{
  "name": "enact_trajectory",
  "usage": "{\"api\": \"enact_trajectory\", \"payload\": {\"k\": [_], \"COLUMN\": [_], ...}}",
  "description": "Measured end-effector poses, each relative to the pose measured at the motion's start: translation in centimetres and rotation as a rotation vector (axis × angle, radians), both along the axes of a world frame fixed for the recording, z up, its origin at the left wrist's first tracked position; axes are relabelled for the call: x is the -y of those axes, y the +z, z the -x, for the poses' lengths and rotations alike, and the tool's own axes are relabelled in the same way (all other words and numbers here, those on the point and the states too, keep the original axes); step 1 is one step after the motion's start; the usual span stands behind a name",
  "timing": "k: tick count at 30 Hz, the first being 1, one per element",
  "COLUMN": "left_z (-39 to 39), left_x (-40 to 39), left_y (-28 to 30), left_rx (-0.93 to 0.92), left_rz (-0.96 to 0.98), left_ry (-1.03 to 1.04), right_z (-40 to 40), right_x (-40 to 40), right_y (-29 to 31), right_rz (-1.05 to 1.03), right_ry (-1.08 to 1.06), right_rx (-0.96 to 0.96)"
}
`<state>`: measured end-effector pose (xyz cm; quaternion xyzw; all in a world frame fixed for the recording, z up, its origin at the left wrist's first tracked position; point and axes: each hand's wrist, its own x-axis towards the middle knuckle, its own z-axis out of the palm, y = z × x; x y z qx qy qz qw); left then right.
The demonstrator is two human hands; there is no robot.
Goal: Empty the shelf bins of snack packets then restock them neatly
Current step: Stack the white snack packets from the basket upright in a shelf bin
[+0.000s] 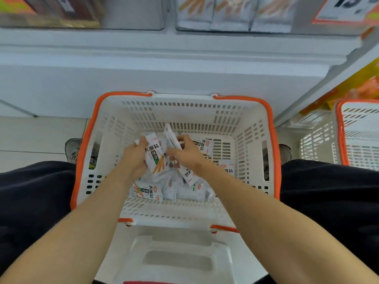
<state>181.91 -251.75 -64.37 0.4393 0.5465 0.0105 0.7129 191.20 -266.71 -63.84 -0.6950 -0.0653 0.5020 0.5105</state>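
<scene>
Restocking stage judged in hand; left hand (134, 153) grips upright snack packets (154, 155); right hand (185, 153) fingers pinch another in basket (254, 128); next: square stack, lift to far shelf bin (231, 27).

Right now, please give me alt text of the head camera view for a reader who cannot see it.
Both hands, left hand and right hand, hold white snack packets over a white basket with an orange rim, where more packets lie loose. A shelf bin above holds similar packets.

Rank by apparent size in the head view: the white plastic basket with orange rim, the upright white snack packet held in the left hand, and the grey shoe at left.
1. White plastic basket with orange rim
2. Upright white snack packet
3. Grey shoe, partly hidden, so unsure
</scene>
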Motion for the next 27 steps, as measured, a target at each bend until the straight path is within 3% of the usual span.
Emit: {"api": "enact_trajectory", "payload": {"k": [2, 6, 10, 16, 21, 24, 27], "left_z": [0.5, 0.6, 0.8, 1.2, 1.9, 2.3, 2.2], "left_x": [0.6, 1.7, 2.3, 2.7, 2.5, 2.2, 1.9], "left_y": [-0.4, 0.3, 0.2, -0.7, -1.6, -1.9, -1.8], "left_rx": [0.026, 0.100, 0.195, 0.072, -0.152, -0.177, -0.148], "left_rz": [0.142, 0.231, 0.306, 0.286, 0.061, 0.081, 0.219], "left_ry": [-0.029, 0.026, -0.107, -0.130, -0.285, -0.364, -0.318], "right_z": [0.9, 2.0, 1.5, -0.3, -1.5, -0.5, -0.6], "right_x": [-0.5, 0.0, 1.0, 1.9, 4.7, 6.0, 5.6], "right_y": [0.4, -0.1, -0.3, -0.8, -5.5, -8.0, -8.0], "right_rz": [-0.003, 0.067, 0.098, 0.143, 0.539, 0.605, 0.581], "right_ry": [0.029, 0.024, -0.044, 0.293, 0.283, 0.345, 0.349], "right_rx": [0.026, 0.123, 0.165, 0.190, 0.416, 0.396, 0.318]}}
